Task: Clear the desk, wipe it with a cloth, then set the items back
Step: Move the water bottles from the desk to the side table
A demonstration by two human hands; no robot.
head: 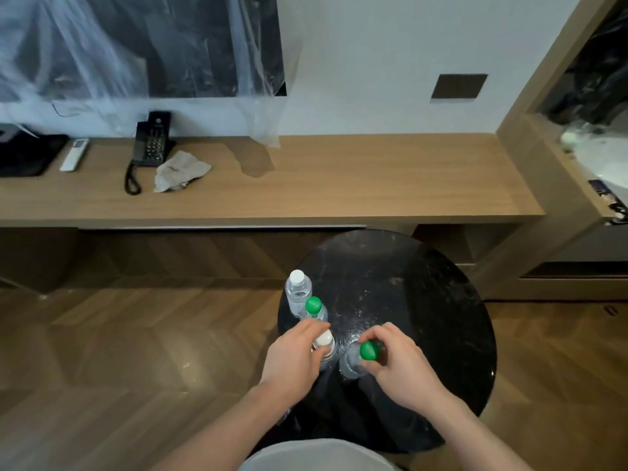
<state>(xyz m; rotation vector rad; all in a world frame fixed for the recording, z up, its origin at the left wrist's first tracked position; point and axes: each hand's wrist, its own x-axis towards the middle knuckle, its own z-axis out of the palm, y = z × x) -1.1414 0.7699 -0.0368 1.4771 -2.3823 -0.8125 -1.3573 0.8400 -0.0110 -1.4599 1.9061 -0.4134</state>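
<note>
Several clear water bottles stand on a round black marble table (424,300) in front of me. My left hand (292,358) grips the neck of a white-capped bottle (323,339). My right hand (401,362) holds a green-capped bottle (368,350) near its cap. Behind them stand another green-capped bottle (313,304) and another white-capped bottle (297,278). A crumpled grey cloth (180,169) lies on the long wooden desk (339,185) against the wall.
On the desk's left part sit a black corded phone (151,142), a white remote (74,154) and a black pad (23,154). Plastic sheeting (136,45) hangs over a dark screen above. A wooden cabinet (530,137) stands at the right. Herringbone wood floor (136,351) surrounds the table.
</note>
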